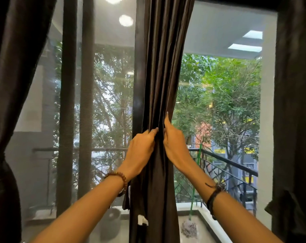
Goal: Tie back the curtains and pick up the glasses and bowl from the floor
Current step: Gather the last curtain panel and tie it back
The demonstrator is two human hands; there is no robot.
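The middle curtain (157,85) hangs as one tall gathered bundle straight in front of you, its long axis vertical, running from above the top of view down past your wrists and out of sight below. Your left hand (141,146) grips its left flank, fingers curled into the folds; your right hand (175,142) grips the right flank at nearly the same height, thumb pointing up along the cloth and the other fingers tucked behind it. The two hands sit just beside each other with only the bunched fabric between them, so neither is clearly nearer.

You are squeezing the bundle at mid-height, and whatever binds it probably has to pass around it horizontally, across that vertical axis, at or just under your grip. No tie shows near your hands; a white scrap (142,220) hangs low on the cloth, well below them.

Far to your left, the left curtain (5,120) is already cinched. The right curtain (295,120) hangs at the edge. Glasses and bowl are not in view.
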